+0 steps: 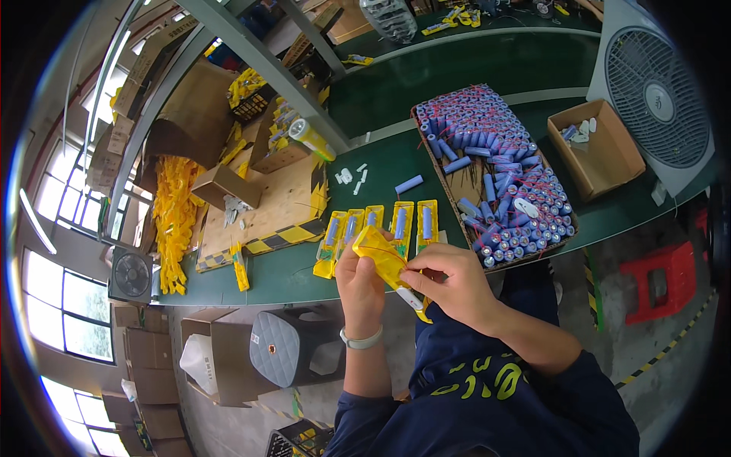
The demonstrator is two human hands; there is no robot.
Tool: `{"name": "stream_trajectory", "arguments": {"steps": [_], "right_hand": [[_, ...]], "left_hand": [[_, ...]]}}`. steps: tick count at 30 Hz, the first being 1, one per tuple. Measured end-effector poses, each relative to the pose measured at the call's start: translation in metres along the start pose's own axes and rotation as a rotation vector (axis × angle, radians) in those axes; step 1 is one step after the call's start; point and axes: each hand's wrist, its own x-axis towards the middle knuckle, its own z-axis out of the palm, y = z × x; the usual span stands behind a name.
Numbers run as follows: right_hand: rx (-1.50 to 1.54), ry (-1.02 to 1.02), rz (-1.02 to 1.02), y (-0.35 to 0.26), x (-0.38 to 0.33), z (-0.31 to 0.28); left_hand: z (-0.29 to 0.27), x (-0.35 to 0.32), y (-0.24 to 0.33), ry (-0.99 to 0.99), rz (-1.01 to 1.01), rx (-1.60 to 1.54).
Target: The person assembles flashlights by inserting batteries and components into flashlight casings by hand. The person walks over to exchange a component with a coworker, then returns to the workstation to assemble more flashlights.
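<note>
My left hand (pixel 360 289) is closed around a yellow plastic casing (pixel 378 254), held tilted above the table's near edge. The fingertips of my right hand (pixel 459 283) are pinched together against the casing's side, where a thin reddish wire seems to run; what exactly they grip is too small to tell. A white part (pixel 411 298) shows at the casing's lower end, below my right fingers. Just beyond my hands, several open yellow casings stand in a row, each with a blue cylindrical battery cell (pixel 401 223) inside. One loose blue cell (pixel 409 184) lies behind them.
A large tray of blue cells (pixel 502 164) with red wires sits to the right, beside a cardboard box (pixel 596 152) and a grey fan (pixel 656 95). Small white parts (pixel 346 177) lie behind the row. Leftward are a striped-edge wooden board (pixel 285 202) and heaped yellow casings (pixel 175 221).
</note>
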Motion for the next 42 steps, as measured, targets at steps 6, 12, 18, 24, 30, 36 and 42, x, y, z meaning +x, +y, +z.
{"name": "stream_trajectory", "arguments": {"steps": [6,12,18,24,30,36,42], "right_hand": [[0.069,0.183,0.092,0.02,-0.009,-0.013],[-0.243,0.348,-0.066,0.023,-0.024,-0.014],[-0.423,0.352,-0.252,0.031,-0.036,-0.01],[-0.377,0.378,-0.279,0.026,-0.036,-0.012],[-0.373,0.354,-0.298,0.022,-0.035,-0.025],[-0.211,0.423,-0.2,0.019,-0.023,-0.048],[0.418,-0.085,0.288,0.052,-0.021,-0.062]], "left_hand": [[0.053,-0.049,-0.056,0.027,-0.177,0.06],[0.075,-0.063,-0.071,0.181,-0.16,0.147],[0.077,-0.053,-0.067,0.219,-0.115,0.197],[0.086,-0.049,-0.054,0.179,-0.145,0.081],[0.078,-0.059,-0.059,0.127,-0.203,0.22],[0.074,-0.067,-0.059,0.055,-0.134,0.121],[0.087,-0.07,-0.043,-0.135,-0.25,0.028]]}}
